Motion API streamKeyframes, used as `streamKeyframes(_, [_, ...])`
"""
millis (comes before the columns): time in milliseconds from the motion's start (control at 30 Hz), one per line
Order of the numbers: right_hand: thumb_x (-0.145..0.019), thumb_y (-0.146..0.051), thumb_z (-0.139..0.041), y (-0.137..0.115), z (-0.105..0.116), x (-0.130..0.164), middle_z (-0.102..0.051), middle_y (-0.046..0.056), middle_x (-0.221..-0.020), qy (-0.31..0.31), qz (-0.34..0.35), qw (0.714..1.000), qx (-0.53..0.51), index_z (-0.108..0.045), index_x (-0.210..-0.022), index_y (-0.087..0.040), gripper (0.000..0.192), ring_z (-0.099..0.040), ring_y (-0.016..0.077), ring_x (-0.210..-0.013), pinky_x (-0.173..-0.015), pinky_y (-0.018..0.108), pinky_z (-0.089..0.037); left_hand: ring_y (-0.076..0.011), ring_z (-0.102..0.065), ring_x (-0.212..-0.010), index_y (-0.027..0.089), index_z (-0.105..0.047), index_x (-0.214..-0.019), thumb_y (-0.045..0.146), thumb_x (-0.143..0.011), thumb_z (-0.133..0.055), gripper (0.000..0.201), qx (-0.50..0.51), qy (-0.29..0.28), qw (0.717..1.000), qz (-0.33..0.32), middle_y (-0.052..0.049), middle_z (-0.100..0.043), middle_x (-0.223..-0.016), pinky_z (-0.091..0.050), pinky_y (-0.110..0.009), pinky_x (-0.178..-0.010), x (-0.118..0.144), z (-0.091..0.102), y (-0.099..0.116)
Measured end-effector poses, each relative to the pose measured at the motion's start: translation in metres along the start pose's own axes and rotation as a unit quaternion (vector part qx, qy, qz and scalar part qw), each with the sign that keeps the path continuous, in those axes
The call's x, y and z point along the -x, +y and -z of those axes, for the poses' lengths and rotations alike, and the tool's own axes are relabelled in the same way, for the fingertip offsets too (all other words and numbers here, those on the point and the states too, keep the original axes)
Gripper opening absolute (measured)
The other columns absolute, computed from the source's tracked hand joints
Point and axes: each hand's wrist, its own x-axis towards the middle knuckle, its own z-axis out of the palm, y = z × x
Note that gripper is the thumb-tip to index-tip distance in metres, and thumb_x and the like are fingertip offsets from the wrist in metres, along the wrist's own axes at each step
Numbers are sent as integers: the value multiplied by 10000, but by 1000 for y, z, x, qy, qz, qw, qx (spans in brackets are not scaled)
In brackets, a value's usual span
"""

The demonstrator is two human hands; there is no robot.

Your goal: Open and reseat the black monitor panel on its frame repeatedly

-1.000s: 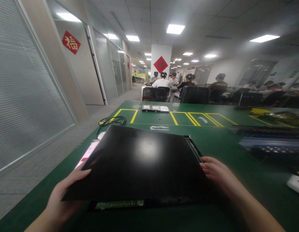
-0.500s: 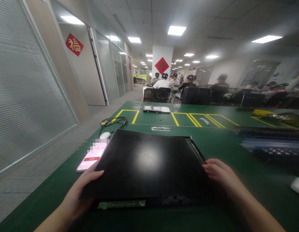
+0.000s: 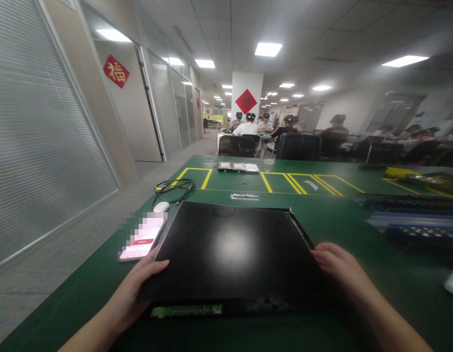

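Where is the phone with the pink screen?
In the head view, the phone lies on the green table, left of the black panel, just beyond the left hand and near the white mouse.

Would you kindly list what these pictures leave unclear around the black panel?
Head view only:
- Smartphone screen: blurred out.
- Underside of the flat black rectangular panel: hidden by the panel itself.
- Left hand and right hand fingertips: tucked under its edges.
- Dark trays: motion-blurred.
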Motion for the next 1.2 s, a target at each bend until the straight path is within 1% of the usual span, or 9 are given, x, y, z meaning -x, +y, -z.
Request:
streamKeyframes(100, [-635, -348, -731, 5, 0, -4, -712, 23, -718, 3, 9, 1000, 22, -671, -739, -206, 186, -662, 173, -704, -657, 274, -482, -313, -771, -920, 261, -501, -1462, 296, -727, -766, 781, -4, -1, 1000, 4, -66, -790, -1159, -600, -387, -812, 1, -4, 2])
streamKeyframes(200, [-639, -389, -684, 9, 2, -8, -677, 14, -701, 8, 19, 998, 52, -666, -736, -204, 209, -634, 174, -690, -651, 285, -468, -334, -748, -1002, 252, -527, -1443, 275, -701, -790, 788, -26, 1, 1000, -1, -73, -793, -1147, -603, -376, -789, 3, -8, 4])
streamKeyframes(367, [-680, -443, -609, 10, 6, -9, -672, 16, -715, 7, 47, 991, 127, -661, -784, -216, 255, -614, 194, -693, -642, 311, -435, -342, -741, -1023, 282, -584, -1393, 313, -687, -817, 744, -51, 2, 999, 1, -62, -799, -1117, -590, -409, -854, 6, -12, 6])
streamKeyframes(500, [-653, -429, -574, 6, 6, -7, -693, 30, -745, 21, 53, 985, 160, -656, -788, -227, 257, -619, 218, -718, -658, 328, -440, -334, -756, -975, 282, -600, -1364, 316, -671, -832, 732, -56, -12, 998, 1, -55, -806, -1079, -590, -415, -859, 6, -11, 4])
streamKeyframes(700, [-621, -457, -553, -2, 3, -1, -709, 42, -751, 26, 53, 980, 191, -654, -738, -240, 266, -635, 240, -728, -647, 337, -445, -317, -769, -909, 274, -582, -1347, 316, -648, -845, 748, -63, -6, 998, -2, -42, -815, -989, -607, -361, -738, 3, -7, 0])
streamKeyframes(867, [-613, -464, -556, -3, 3, 0, -716, 44, -737, 33, 57, 978, 197, -664, -724, -237, 274, -644, 244, -727, -638, 332, -449, -299, -771, -886, 269, -599, -1307, 316, -656, -840, 695, -64, -6, 998, -8, -38, -812, -995, -598, -332, -701, 4, -9, 2])
streamKeyframes(1000, [-613, -465, -558, -3, 2, 1, -719, 39, -734, 33, 64, 979, 193, -673, -728, -239, 279, -650, 245, -733, -632, 327, -450, -281, -773, -857, 275, -625, -1281, 317, -663, -833, 653, -74, 12, 997, 2, -27, -815, -964, -586, -303, -662, 4, -9, 3])
streamKeyframes(1067, [-607, -468, -562, -6, 1, 2, -726, 42, -742, 36, 70, 978, 192, -676, -713, -240, 277, -655, 249, -742, -651, 332, -456, -275, -776, -829, 281, -623, -1295, 309, -669, -830, 660, -77, 18, 997, 6, -21, -817, -935, -585, -300, -661, 2, -7, 3])
streamKeyframes(1200, [-591, -467, -566, -11, -1, 5, -730, 46, -732, 42, 69, 977, 197, -689, -697, -239, 280, -651, 249, -723, -657, 340, -458, -269, -779, -781, 304, -593, -1345, 305, -679, -829, 707, -70, 6, 997, 6, -11, -817, -929, -593, -316, -686, 0, -6, 1])
